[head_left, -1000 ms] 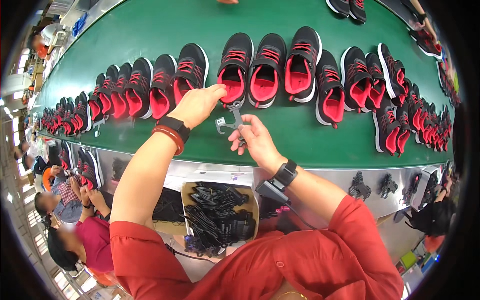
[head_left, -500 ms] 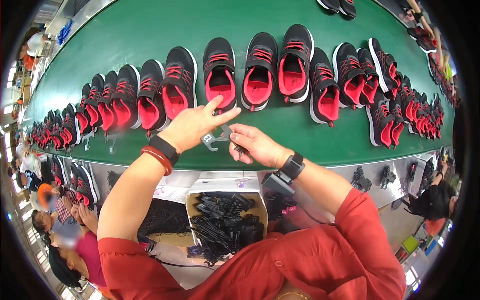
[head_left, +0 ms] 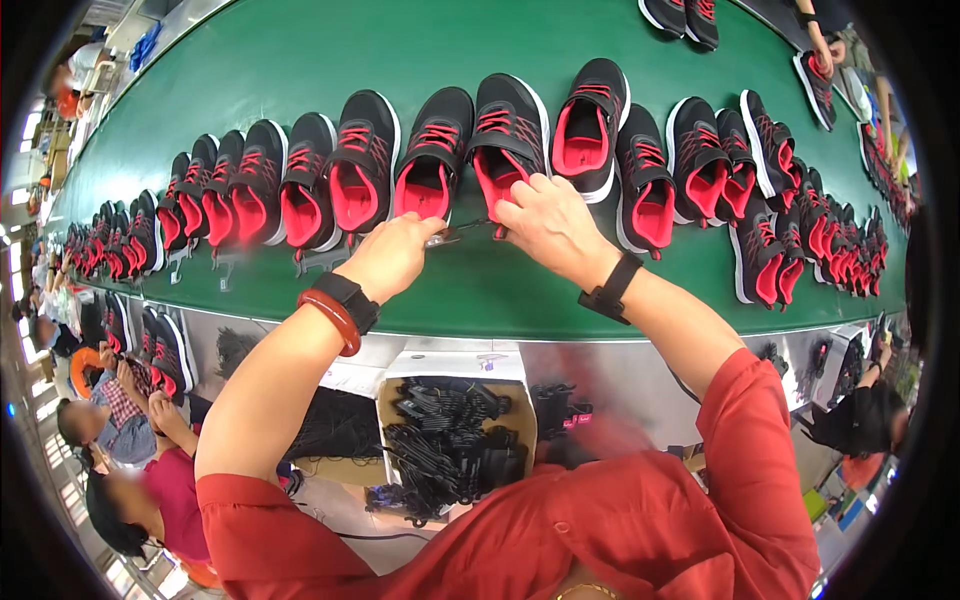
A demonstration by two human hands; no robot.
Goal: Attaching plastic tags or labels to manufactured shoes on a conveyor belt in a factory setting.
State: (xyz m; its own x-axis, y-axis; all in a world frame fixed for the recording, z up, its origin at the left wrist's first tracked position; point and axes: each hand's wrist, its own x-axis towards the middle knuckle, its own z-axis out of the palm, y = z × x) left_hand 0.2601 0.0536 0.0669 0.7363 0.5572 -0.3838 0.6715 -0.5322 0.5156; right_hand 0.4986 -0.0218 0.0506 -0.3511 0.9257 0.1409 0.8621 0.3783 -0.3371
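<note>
- One open cardboard box, white flap, brown inside walls (head_left: 450,365), below green surface; piled with black plastic hanger pieces (head_left: 450,430).
- Left of it, low brown cardboard container (head_left: 340,470) with a heap of thin black cords (head_left: 345,425). Right of box: loose black pieces with pink bits (head_left: 570,408).
- Smooth green work surface (head_left: 300,60), grey metal panel (head_left: 545,360) along near side; edges bend with lens.
- Black shoes with red laces, red lining and white soles (head_left: 365,150) in a long curved row on it, heels toward the wearer; one more pair (head_left: 680,18) at far edge.
- Pale plastic hook (head_left: 225,270) lies near row's left part.
- Left hand (head_left: 390,255): fingers closed on a thin dark piece (head_left: 462,233), mostly hidden, shape unclear; it spans the gap between hands, over the surface, just behind the shoe heels.
- Right hand (head_left: 545,225): fingers bent at the heel of a black-and-red strap shoe (head_left: 510,115), standing in the row; can't tell what they pinch.
- Room: co-worker in dark pink top (head_left: 180,500) lower left; another person's hand (head_left: 820,55) at a shoe, upper right.
</note>
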